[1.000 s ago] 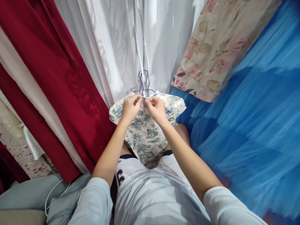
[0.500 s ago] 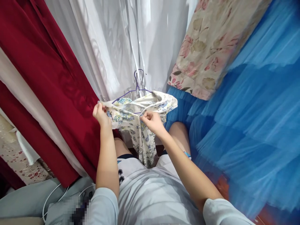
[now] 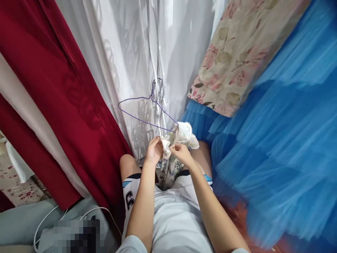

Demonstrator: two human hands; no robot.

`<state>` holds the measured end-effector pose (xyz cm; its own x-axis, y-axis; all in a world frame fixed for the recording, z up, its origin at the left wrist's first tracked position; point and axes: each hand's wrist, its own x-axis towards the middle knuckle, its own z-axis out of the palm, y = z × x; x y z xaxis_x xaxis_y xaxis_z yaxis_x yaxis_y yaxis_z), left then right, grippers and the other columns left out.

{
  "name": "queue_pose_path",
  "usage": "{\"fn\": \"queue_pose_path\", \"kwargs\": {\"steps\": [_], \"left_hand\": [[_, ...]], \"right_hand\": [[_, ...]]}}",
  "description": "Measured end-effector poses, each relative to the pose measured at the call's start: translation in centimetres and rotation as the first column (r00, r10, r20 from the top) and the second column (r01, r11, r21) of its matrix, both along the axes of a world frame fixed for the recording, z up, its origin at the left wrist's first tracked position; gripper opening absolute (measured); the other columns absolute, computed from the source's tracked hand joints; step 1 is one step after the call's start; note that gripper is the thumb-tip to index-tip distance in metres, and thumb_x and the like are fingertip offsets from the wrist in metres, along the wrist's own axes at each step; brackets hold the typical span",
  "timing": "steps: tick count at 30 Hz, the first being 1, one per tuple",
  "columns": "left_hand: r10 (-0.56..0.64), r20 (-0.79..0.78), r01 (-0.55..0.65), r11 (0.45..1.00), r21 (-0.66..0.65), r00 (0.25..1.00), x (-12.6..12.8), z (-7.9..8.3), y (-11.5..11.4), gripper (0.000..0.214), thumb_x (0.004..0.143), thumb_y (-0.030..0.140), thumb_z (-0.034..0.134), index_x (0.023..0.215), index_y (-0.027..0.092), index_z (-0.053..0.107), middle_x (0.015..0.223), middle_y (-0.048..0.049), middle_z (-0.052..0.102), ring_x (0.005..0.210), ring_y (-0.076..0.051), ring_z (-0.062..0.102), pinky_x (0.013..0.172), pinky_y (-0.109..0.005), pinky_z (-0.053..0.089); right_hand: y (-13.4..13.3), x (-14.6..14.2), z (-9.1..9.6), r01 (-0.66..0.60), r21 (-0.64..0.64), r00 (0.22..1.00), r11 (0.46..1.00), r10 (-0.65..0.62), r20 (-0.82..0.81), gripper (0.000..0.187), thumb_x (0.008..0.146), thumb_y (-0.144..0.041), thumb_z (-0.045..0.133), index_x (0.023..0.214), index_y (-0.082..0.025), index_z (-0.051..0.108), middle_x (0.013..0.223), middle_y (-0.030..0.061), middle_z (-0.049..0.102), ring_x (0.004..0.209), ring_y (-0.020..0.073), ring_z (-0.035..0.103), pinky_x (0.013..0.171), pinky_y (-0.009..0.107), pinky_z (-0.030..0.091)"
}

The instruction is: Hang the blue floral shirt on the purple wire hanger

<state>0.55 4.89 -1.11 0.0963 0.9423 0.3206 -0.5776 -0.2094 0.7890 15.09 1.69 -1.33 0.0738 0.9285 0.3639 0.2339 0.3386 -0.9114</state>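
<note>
A white floral garment (image 3: 184, 133) hangs by one side from the right end of a purple wire hanger (image 3: 137, 118); the hanger's left end is bare. My left hand (image 3: 154, 150) grips the gathered cloth just below the hanger's lower bar. Close beside it, my right hand (image 3: 181, 153) pinches the same garment. The lower part of the garment drops between my knees, partly hidden by my hands. The hanger's hook meets white straps (image 3: 157, 70) that run down in front of the curtain.
White curtain (image 3: 181, 52) fills the back. Dark red cloth (image 3: 79, 95) hangs on the left, a floral-printed fabric (image 3: 218, 80) and blue tulle (image 3: 276, 140) on the right. At lower left lies a grey cushion-like thing (image 3: 23, 221) with a white cable (image 3: 101, 208).
The garment's left side has come off the hanger, baring its left end. My left hand moved right and down with the cloth, near my right hand, which shifted slightly right and lower.
</note>
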Motion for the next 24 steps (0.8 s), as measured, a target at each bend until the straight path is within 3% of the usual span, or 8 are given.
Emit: {"fn": "queue_pose_path", "kwargs": {"steps": [2,5,8,10,12,15,19,24], "left_hand": [[-0.028,-0.021,0.03,0.995,0.096,0.999,0.9,1.1,-1.1,0.026,0.08,0.042,0.071,0.08,0.017,0.065,0.076,-0.0034,0.065,0.07,-0.014,0.063,0.069,-0.027,0.051],[0.131,-0.153,-0.09,0.965,0.247,0.979,1.1,2.7,-2.5,0.025,0.082,0.042,0.071,0.086,0.017,0.069,0.075,-0.0025,0.064,0.067,-0.012,0.06,0.066,-0.025,0.049],[0.279,-0.336,-0.133,0.909,0.396,0.9,0.9,3.4,-3.5,0.03,0.081,0.046,0.071,0.095,0.019,0.072,0.089,-0.0062,0.068,0.084,-0.018,0.063,0.077,-0.028,0.05],[0.167,-0.423,0.011,0.922,0.387,0.891,0.8,3.0,-3.9,0.042,0.082,0.054,0.067,0.107,0.021,0.071,0.099,-0.0081,0.068,0.095,-0.021,0.063,0.084,-0.031,0.05],[-0.09,-0.477,0.25,0.925,0.284,0.874,0.7,2.2,-4.2,0.053,0.083,0.065,0.059,0.11,0.021,0.07,0.098,-0.0095,0.069,0.096,-0.023,0.064,0.084,-0.033,0.051],[-0.334,-0.572,0.484,0.866,0.129,0.75,0.2,0.7,-4.2,0.057,0.08,0.07,0.058,0.094,0.016,0.072,0.085,-0.0084,0.068,0.083,-0.022,0.064,0.076,-0.031,0.051],[-0.072,-0.772,0.322,0.93,0.177,0.632,-2.4,0.0,-3.2,0.048,0.075,0.061,0.069,0.068,0.013,0.065,0.064,-0.0004,0.055,0.062,-0.013,0.052,0.058,-0.023,0.042],[0.333,-0.764,0.057,0.899,0.433,0.553,-8.3,2.5,-1.7,0.045,0.076,0.052,0.071,0.056,0.014,0.056,0.061,0.0005,0.049,0.059,-0.011,0.046,0.054,-0.022,0.036]], "right_hand": [[-0.9,0.7,1.1,-0.238,-0.02,0.97,0.971,0.239,0.044,0.014,0.061,-0.023,0.07,0.073,-0.017,0.067,0.073,0.0007,0.066,0.071,0.0177,0.058,0.063,0.026,0.045],[-2.2,1.0,2.5,-0.538,-0.129,0.84,0.833,0.542,-0.009,0.021,0.067,-0.031,0.074,0.081,-0.017,0.069,0.078,0.0019,0.067,0.075,0.0196,0.059,0.067,0.029,0.048],[-3.3,0.7,2.9,-0.535,-0.152,0.844,0.831,0.517,-0.144,0.026,0.075,-0.041,0.071,0.079,-0.016,0.067,0.073,0.0032,0.065,0.071,0.0191,0.059,0.065,0.029,0.048],[-3.9,0.7,3.5,-0.456,-0.104,0.88,0.884,0.43,-0.202,0.028,0.078,-0.044,0.07,0.084,-0.016,0.067,0.079,0.0037,0.066,0.075,0.0194,0.06,0.067,0.029,0.049],[-4.7,1.5,4.7,-0.396,-0.084,0.908,0.914,0.376,-0.186,0.029,0.078,-0.043,0.071,0.089,-0.017,0.067,0.082,0.0036,0.067,0.074,0.019,0.06,0.066,0.029,0.049],[-5.8,4.3,7.7,-0.39,-0.122,0.919,0.913,0.393,0.001,0.027,0.075,-0.041,0.075,0.082,-0.015,0.068,0.074,0.0039,0.065,0.064,0.0175,0.058,0.058,0.027,0.047],[-4.5,9.6,12.2,-0.224,-0.052,0.933,0.973,0.23,0.278,0.024,0.068,-0.032,0.079,0.063,-0.013,0.066,0.054,-0.0006,0.054,0.047,0.0094,0.043,0.043,0.022,0.032],[3.2,11.1,15.8,-0.054,0.24,0.984,0.969,0.011,0.178,0.026,0.062,-0.032,0.082,0.065,-0.013,0.066,0.057,-0.002,0.055,0.051,0.0085,0.045,0.047,0.021,0.033]]}}
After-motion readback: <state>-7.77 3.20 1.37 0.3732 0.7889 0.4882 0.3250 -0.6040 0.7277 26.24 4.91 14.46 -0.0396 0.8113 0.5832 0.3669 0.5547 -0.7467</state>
